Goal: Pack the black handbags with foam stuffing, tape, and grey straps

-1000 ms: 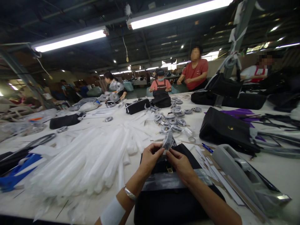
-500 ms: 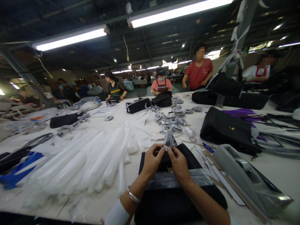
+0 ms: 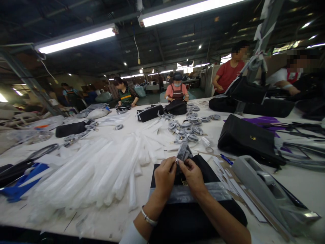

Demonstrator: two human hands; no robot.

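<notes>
A black handbag [image 3: 193,218] lies in front of me, with a band of clear film [image 3: 210,192] across it and a gold clasp [image 3: 184,182] partly hidden behind my right hand. At the bag's far edge, a grey, plastic-wrapped strap [image 3: 184,151] stands up. My left hand [image 3: 164,178] and my right hand [image 3: 192,174] meet just at its near end. Both are closed in a pinch on a small white strip [image 3: 177,160], whose material I cannot make out.
White foam rolls [image 3: 101,169] lie in a pile on the left. Coiled wrapped straps [image 3: 186,127] are heaped beyond the bag. A grey tape dispenser [image 3: 259,186], a blue pen [image 3: 225,159] and another black bag [image 3: 245,137] sit to the right. Co-workers [image 3: 177,88] are across the table.
My left hand has turned and lifted slightly at the white strip, while my right hand stays close by. The co-worker in red has shifted right and turned away.
</notes>
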